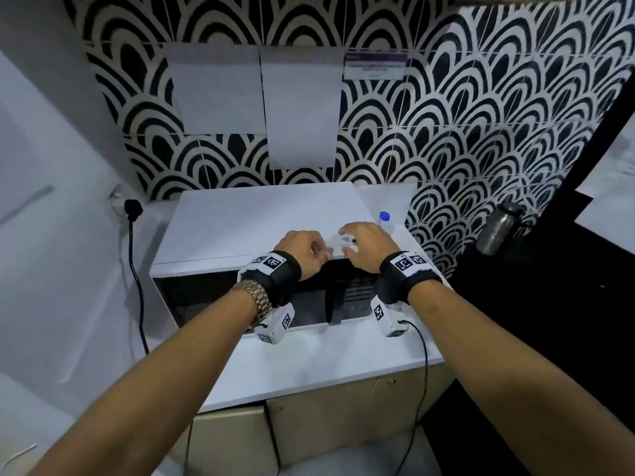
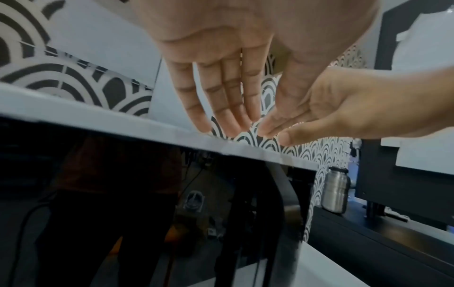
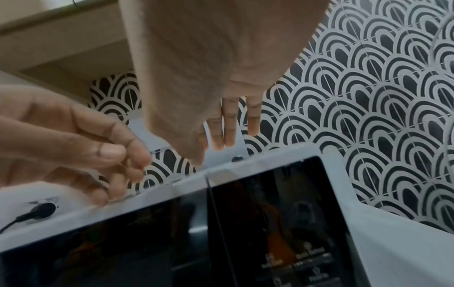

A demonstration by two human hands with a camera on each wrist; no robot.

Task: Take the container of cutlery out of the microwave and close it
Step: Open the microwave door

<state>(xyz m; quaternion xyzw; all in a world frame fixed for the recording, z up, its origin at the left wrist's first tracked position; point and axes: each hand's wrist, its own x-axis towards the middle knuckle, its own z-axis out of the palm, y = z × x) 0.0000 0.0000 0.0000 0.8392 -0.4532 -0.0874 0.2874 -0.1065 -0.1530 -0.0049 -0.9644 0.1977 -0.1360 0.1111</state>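
1. head view: the microwave (image 1: 261,218) stands on a counter (image 1: 343,359) with its door closed. the clear container (image 1: 338,242) lies on top of it, at the front edge, between the left hand (image 1: 300,250) and right hand (image 1: 369,250). both hands touch its ends. a steel bottle (image 1: 498,231) stands to the right
2. left wrist view: the left fingers (image 2: 221,93) are straight and close together, tips just above the microwave top. the right fingers (image 2: 282,120) are straight too, the thumb under them
3. right wrist view: the right fingers (image 3: 229,124) point straight down. the left fingers (image 3: 115,186) look bent here, so i cannot tell whether the left hand grips the container
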